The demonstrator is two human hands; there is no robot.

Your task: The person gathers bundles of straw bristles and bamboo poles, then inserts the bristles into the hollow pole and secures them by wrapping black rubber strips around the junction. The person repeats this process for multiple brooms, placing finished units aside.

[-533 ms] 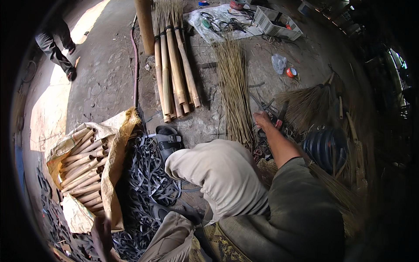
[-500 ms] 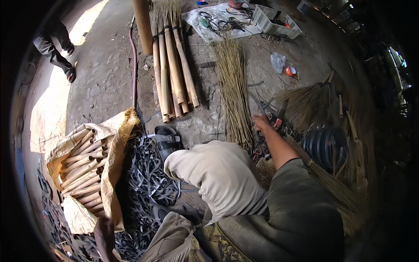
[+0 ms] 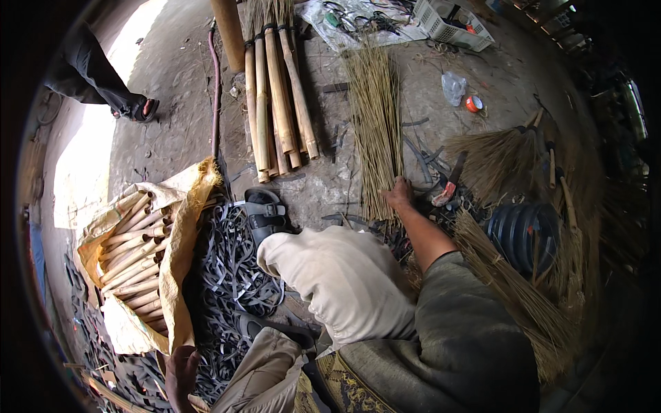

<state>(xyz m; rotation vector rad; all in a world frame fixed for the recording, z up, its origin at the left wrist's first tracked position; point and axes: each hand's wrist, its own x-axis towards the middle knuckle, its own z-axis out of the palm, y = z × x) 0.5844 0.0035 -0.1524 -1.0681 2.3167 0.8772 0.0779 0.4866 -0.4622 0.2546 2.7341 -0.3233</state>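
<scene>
A long bundle of thin straw-coloured sticks (image 3: pixel 375 124) lies on the ground ahead of me. At its lower right edge my right hand (image 3: pixel 401 194) has its fingers curled onto the sticks. Just right of that hand is a knife (image 3: pixel 451 186) with a dark blade and a red-wrapped handle. My left hand (image 3: pixel 182 365) hangs low at the left, against the bottom edge of a yellowish woven sack (image 3: pixel 180 289). Its fingers are dark and partly hidden. Short bamboo tubes (image 3: pixel 138 258) fill the sack's open mouth.
Bamboo-handled brooms (image 3: pixel 279 103) lie at the upper middle. Black strips (image 3: pixel 237 275) heap beside the sack. A white crate (image 3: pixel 451 26), a red tape roll (image 3: pixel 474 104), finished brush heads (image 3: pixel 492 155) and a dark ribbed container (image 3: pixel 523 236) lie rightward. A person's leg (image 3: pixel 103 76) stands far left.
My right hand has shifted left from beside the bundle onto its lower edge, uncovering the knife. The left hand has moved slightly right and down. The person at far left has stepped rightward.
</scene>
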